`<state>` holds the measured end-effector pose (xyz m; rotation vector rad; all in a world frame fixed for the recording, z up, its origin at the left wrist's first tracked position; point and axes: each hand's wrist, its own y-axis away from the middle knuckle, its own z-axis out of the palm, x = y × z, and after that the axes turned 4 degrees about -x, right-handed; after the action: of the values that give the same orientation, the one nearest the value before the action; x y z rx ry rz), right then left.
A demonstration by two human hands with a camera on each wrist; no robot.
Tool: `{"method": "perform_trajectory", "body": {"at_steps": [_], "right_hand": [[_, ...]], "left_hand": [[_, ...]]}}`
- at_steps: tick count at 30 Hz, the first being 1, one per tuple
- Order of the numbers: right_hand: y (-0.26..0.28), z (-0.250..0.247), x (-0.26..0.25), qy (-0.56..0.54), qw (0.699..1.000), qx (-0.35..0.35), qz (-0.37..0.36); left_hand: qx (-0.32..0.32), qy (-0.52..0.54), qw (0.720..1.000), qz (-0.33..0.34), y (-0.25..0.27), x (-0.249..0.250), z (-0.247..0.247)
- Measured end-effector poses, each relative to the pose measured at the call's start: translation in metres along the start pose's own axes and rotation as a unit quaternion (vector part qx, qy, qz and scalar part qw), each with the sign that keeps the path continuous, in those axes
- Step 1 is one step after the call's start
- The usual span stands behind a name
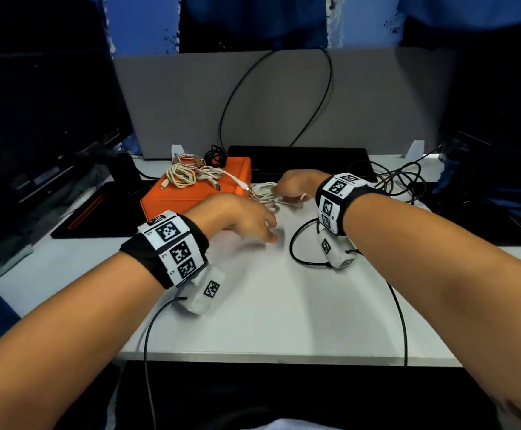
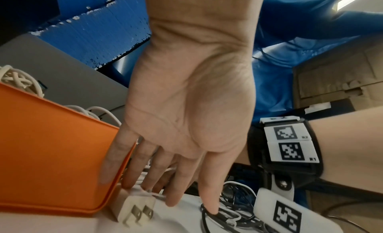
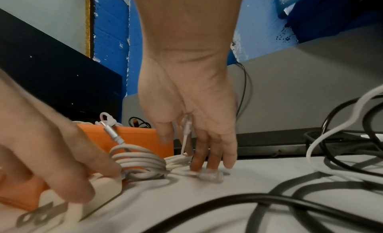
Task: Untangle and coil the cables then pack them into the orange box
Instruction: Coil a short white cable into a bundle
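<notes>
Both hands work at the near right corner of the orange box (image 1: 191, 193), where a white cable bundle (image 1: 264, 193) lies on the white table (image 1: 284, 305). From the head view the left hand (image 1: 237, 217) reaches in from the left with fingers spread and nearly straight; its fingertips (image 2: 132, 182) come down on a cream plug adapter (image 2: 134, 210) with two flat metal prongs, pressing rather than gripping. The right hand (image 1: 296, 184) hangs just behind the bundle, fingers pointing down onto the loops, and a thin white cable end (image 3: 186, 131) runs up between its thumb and fingers (whether it is truly pinched there is hard to tell through the blur).

The bundle's loops stretch roughly left to right between the two hands, touching the box's side, with the right hand nearer the coil and the left nearer the adapter. A silver-tipped connector (image 3: 113, 133) sticks up from the coil.

On the closed lid sits a tangle of cream and braided cables (image 1: 188, 172), with a small black coil behind it. The box looks smooth and rigid with rounded corners; the white cable is rubbery, round and springy, likely to uncoil if released. Loose black cables (image 1: 392, 178) sprawl well to the right.
</notes>
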<state>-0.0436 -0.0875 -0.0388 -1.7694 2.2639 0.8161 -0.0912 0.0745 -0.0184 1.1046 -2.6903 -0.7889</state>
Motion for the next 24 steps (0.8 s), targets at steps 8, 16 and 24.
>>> {"method": "perform_trajectory", "body": {"at_steps": [8, 16, 24], "right_hand": [[0.020, -0.032, -0.002, -0.047, 0.998, 0.041, -0.021], [0.029, -0.069, 0.018, -0.029, 0.999, 0.022, -0.029], [0.051, -0.078, 0.075, 0.269, 0.953, -0.124, 0.067]], "left_hand": [[0.038, 0.013, 0.999, 0.003, -0.012, -0.006, 0.002], [0.063, -0.019, 0.998, -0.011, -0.025, -0.001, 0.000], [0.093, -0.017, 0.995, -0.024, -0.042, 0.004, -0.004]]}}
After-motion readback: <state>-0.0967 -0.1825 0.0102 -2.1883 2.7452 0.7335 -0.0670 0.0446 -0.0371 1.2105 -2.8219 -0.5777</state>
